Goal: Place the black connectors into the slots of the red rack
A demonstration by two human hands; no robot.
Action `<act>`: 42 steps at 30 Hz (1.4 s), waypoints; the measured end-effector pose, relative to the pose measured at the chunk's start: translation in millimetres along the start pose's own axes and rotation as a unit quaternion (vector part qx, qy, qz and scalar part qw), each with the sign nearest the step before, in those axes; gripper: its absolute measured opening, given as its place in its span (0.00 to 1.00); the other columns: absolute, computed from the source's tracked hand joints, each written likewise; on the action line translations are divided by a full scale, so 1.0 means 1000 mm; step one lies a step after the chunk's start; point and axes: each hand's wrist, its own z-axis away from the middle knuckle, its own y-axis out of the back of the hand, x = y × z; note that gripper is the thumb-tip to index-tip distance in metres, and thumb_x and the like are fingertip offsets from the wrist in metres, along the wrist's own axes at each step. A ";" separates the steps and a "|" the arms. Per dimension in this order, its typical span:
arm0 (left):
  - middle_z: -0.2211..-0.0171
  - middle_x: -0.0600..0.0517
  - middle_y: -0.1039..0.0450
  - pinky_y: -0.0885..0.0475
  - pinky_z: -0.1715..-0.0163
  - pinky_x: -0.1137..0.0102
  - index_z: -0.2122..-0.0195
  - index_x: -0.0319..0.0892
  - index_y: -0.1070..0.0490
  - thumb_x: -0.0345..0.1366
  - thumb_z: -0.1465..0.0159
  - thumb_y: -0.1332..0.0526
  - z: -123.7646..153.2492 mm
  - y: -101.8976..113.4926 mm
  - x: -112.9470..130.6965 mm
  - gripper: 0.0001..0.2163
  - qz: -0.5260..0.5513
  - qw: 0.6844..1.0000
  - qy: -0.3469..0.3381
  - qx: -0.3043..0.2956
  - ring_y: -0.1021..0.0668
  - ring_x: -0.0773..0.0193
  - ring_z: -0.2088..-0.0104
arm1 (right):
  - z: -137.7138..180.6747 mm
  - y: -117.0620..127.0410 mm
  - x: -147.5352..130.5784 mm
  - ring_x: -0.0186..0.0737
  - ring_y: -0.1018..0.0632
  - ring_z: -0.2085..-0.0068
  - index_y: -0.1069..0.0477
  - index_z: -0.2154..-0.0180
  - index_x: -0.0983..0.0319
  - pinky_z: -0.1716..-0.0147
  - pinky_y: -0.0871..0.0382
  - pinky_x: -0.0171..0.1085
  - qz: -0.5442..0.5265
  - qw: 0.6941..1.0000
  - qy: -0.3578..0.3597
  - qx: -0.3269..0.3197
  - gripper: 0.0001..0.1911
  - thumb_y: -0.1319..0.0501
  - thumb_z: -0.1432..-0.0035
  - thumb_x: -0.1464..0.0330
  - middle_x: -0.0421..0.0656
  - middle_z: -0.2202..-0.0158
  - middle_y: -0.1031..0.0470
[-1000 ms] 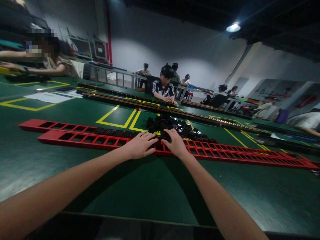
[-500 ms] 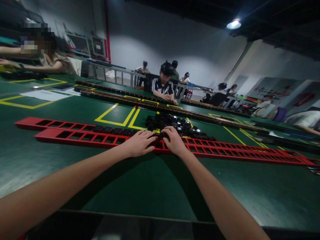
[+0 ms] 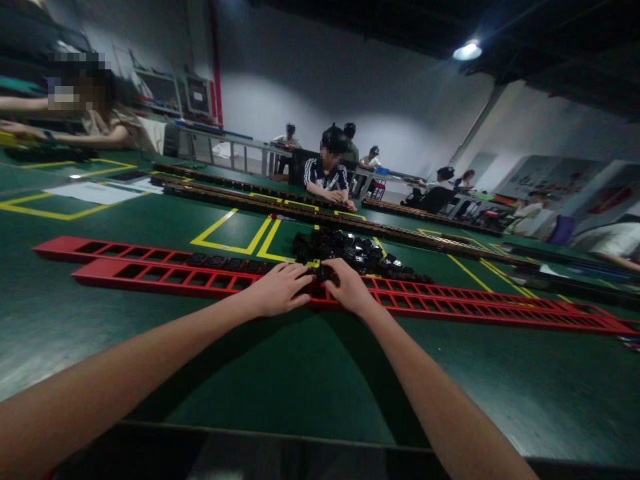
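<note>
Partly over red frame [image 3: 400, 312], left hand [image 3: 281, 290]

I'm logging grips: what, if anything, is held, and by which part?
Cannot tell: a black piece shows between the left hand and right hand, but any grip is unclear.

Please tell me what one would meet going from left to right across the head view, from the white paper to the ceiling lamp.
White paper → row of black pieces in the red frame → left hand → right hand → ceiling lamp.
</note>
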 end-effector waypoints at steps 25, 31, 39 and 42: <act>0.35 0.41 0.38 0.39 0.38 0.53 0.37 0.42 0.37 0.48 0.27 0.49 0.000 -0.001 0.000 0.23 -0.008 1.000 -0.004 0.007 0.34 0.46 0.36 | 0.000 -0.002 0.005 0.45 0.29 0.46 0.27 0.46 0.61 0.43 0.32 0.49 0.064 0.998 0.000 -0.024 0.20 0.43 0.38 0.75 0.50 0.48 0.27; 0.34 0.40 0.39 0.39 0.38 0.53 0.37 0.41 0.37 0.47 0.28 0.47 0.000 0.002 0.001 0.23 -0.008 1.000 -0.002 0.000 0.34 0.45 0.36 | -0.001 -0.001 0.002 0.46 0.28 0.47 0.28 0.46 0.62 0.43 0.32 0.48 0.073 0.997 0.002 -0.035 0.19 0.43 0.39 0.75 0.50 0.48 0.26; 0.34 0.39 0.39 0.40 0.38 0.53 0.36 0.41 0.36 0.48 0.28 0.48 -0.001 -0.003 -0.001 0.24 -0.004 1.000 0.003 0.003 0.34 0.45 0.36 | -0.001 0.001 0.002 0.49 0.27 0.46 0.28 0.50 0.63 0.45 0.32 0.51 0.106 0.993 0.006 0.059 0.17 0.47 0.38 0.75 0.51 0.49 0.25; 0.35 0.39 0.38 0.40 0.38 0.53 0.35 0.40 0.37 0.48 0.27 0.48 0.000 -0.005 -0.002 0.24 -0.004 1.000 0.001 0.004 0.34 0.46 0.36 | -0.001 0.001 0.001 0.49 0.27 0.47 0.28 0.52 0.64 0.45 0.33 0.50 0.100 0.991 0.012 0.087 0.17 0.48 0.40 0.76 0.51 0.51 0.24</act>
